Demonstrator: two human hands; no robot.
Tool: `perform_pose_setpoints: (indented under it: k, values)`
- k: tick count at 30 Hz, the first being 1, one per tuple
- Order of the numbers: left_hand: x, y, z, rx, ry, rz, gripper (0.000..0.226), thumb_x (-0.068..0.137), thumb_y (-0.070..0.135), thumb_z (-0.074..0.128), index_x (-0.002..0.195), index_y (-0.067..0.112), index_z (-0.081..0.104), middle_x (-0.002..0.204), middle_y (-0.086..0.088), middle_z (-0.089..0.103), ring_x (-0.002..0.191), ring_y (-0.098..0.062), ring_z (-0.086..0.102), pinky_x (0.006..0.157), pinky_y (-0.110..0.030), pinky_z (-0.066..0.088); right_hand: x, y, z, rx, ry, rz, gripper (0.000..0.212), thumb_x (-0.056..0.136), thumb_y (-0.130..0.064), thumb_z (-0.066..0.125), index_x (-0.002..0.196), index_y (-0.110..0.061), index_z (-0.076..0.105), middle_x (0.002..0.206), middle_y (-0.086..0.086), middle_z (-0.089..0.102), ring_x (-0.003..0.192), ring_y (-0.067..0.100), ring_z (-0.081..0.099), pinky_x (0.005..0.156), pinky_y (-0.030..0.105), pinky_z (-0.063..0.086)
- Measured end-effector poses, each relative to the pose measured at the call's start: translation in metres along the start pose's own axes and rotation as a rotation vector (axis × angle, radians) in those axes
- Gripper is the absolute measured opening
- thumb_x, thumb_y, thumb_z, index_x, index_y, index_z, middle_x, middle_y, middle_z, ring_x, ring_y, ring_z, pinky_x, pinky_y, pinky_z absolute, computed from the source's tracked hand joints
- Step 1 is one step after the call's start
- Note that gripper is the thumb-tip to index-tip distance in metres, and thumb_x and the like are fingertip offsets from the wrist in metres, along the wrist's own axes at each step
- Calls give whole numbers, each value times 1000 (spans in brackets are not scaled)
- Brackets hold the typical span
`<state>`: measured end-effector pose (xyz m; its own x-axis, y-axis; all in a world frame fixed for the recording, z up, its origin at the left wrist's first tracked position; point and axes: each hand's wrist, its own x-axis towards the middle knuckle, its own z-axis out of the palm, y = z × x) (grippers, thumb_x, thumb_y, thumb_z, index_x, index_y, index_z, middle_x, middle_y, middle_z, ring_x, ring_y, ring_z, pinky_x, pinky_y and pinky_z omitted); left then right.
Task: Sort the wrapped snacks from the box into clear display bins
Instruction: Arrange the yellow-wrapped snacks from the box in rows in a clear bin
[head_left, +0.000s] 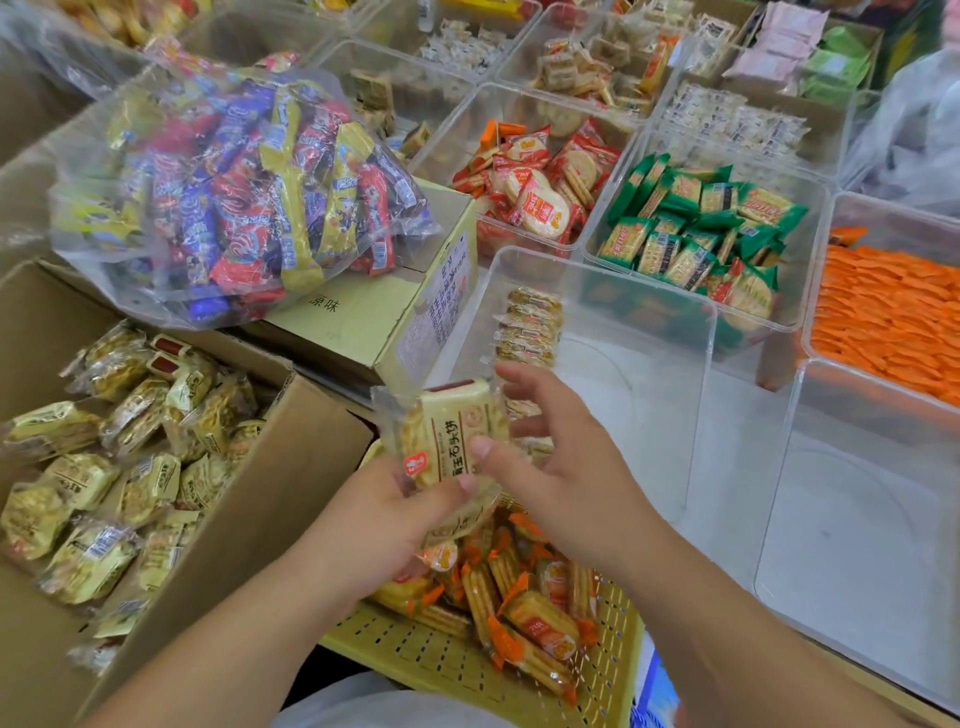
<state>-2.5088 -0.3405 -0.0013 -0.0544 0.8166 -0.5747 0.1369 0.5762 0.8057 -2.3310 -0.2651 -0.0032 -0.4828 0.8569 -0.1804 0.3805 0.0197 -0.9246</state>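
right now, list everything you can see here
held snack pack: one, pale yellow, between both hands
cardboard box: one, brown, left, many pale yellow packs inside
candy bag: one, clear, mixed colours, on closed carton
near bin: one, clear, centre, few packs at far wall
yellow basket: one, below hands, orange-wrapped crackers
far bins: several, clear, red, green, orange snacks
left hand: grips the pack
right hand: thumb touches the pack
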Motion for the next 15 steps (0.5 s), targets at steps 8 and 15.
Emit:
perform_pose_setpoints:
  k: [8, 15]
  values:
    - [-1, 5, 14, 485, -93, 211, 43, 58, 51, 82, 98, 57, 67, 98, 42, 67, 89, 20, 63, 75, -2, 45, -9, -8, 31, -222, -38, 94, 124, 60, -89, 59, 161, -38, 10, 164, -21, 15, 147, -1, 18, 118, 26, 21]
    - [4, -16, -2, 352, 116, 158, 60, 80, 19, 87, 102, 69, 63, 111, 35, 66, 87, 12, 65, 81, -10, 51, 19, 19, -16, 78, 3, 137, 57, 69, -65, 72, 121, -56, 51, 125, -25, 59, 107, -1, 63, 90, 32, 54]
